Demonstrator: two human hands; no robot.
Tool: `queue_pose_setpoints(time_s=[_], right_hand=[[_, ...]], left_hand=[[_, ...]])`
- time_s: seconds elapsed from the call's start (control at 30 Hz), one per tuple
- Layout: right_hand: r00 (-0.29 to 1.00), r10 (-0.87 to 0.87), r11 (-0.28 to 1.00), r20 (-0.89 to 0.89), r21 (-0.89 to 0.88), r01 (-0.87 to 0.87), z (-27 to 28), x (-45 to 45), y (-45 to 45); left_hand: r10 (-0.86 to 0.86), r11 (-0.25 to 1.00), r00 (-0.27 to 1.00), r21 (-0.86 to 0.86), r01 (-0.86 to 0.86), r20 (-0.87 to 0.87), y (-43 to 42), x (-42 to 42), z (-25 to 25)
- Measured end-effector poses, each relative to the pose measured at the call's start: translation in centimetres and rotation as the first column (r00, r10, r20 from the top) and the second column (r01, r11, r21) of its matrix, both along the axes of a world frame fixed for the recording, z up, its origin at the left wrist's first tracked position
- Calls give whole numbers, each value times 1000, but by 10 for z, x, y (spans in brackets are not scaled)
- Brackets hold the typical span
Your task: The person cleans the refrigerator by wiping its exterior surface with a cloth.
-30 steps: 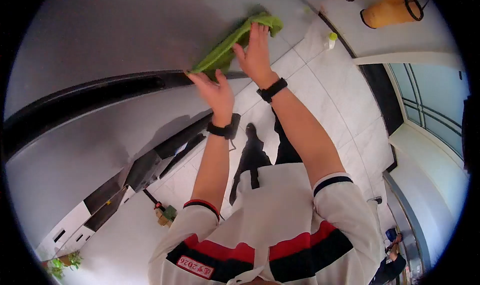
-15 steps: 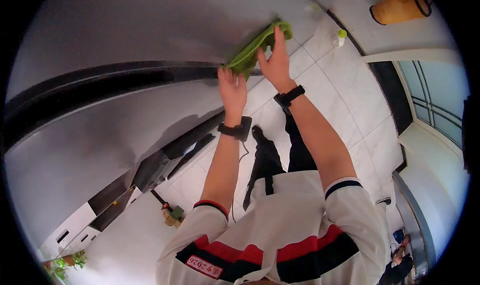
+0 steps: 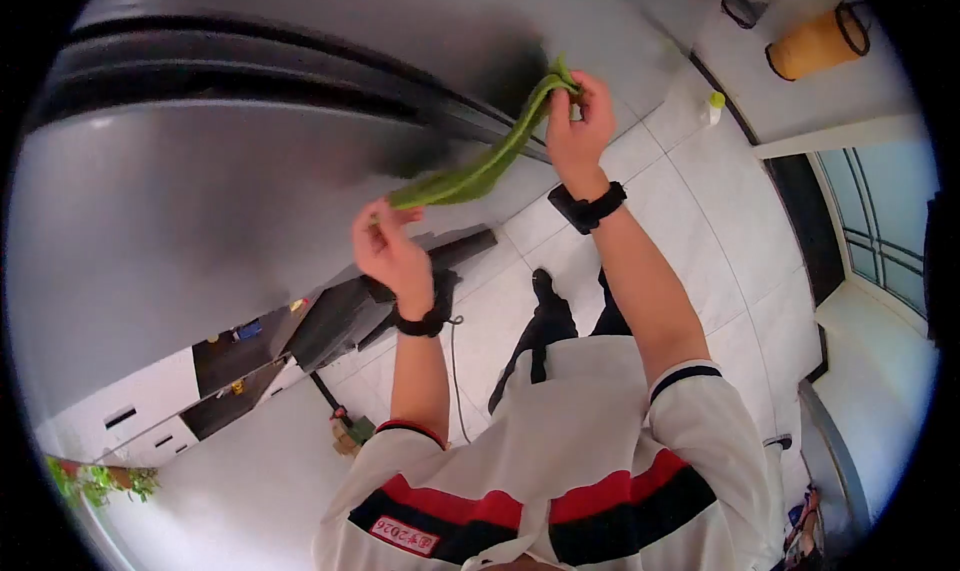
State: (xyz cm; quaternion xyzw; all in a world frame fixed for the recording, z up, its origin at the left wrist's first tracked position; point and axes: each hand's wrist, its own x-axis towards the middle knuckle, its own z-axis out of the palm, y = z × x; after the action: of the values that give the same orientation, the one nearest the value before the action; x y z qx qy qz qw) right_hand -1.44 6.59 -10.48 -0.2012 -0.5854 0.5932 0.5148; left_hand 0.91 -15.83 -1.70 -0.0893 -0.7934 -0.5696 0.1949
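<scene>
A green cloth (image 3: pixel 470 179) hangs stretched lengthwise between my two hands, narrow and slightly twisted. My left hand (image 3: pixel 393 259) pinches its lower left end between thumb and fingers. At the upper right end, my right hand (image 3: pixel 582 136) grips a gathered corner, with a small tip of cloth sticking up past the fingers. Behind the cloth stands a large glossy grey panel (image 3: pixel 200 191), like an appliance door, with long dark grooves running across it. Whether the cloth touches the panel, I cannot tell.
White floor tiles (image 3: pixel 690 241) lie beneath my feet. On the right are a bottle with a yellow-green cap (image 3: pixel 713 110), an orange cylindrical container (image 3: pixel 815 46) and a glazed door (image 3: pixel 880 211). Cabinets with dark open shelves (image 3: pixel 235 361) and green plants (image 3: pixel 105 481) stand lower left.
My hands have moved apart, the left one down and to the left, the right one slightly right. The cloth, bunched near the groove before, is now drawn out long between them.
</scene>
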Motion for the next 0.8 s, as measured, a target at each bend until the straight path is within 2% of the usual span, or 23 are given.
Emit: queue_pose_setpoints(time_s=[0.03, 0.13, 0.23, 0.33, 0.37, 0.47, 0.57, 0.67, 0.77, 0.8], right_hand=[[999, 13, 1000, -43, 19, -12, 10, -1, -7], [987, 58, 994, -153, 103, -42, 41, 0, -23], [975, 125, 973, -183, 216, -84, 64, 5, -35], [970, 194, 955, -149, 255, -152, 70, 9, -37], [972, 184, 961, -145, 236, -147, 68, 9, -39], [976, 174, 966, -128, 213, -144, 61, 10, -39], [980, 177, 951, -86, 270, -148, 55, 16, -28], [985, 166, 928, -48, 345, -139, 45, 22, -19], [977, 185, 900, -107, 419, -124, 54, 25, -15], [974, 173, 896, -146, 433, -95, 63, 23, -17]], left_hand=[[25, 1000, 998, 9, -25, -63, -8, -1, 11], [51, 997, 886, -34, -75, -460, 4, -9, 55], [-26, 1000, 874, -16, 21, -486, 28, -19, 85], [-81, 987, 947, -155, 33, -310, 45, -18, 95], [-80, 976, 982, -212, 43, -169, 44, -19, 90], [-290, 939, 942, -242, 246, -167, 63, -27, 76], [-332, 896, 943, -322, 306, -27, 64, -29, 58], [-275, 906, 961, -341, 251, -23, 57, -23, 53], [-220, 934, 951, -328, 142, -215, 46, -15, 55], [-181, 957, 949, -270, 109, -258, 41, -14, 60]])
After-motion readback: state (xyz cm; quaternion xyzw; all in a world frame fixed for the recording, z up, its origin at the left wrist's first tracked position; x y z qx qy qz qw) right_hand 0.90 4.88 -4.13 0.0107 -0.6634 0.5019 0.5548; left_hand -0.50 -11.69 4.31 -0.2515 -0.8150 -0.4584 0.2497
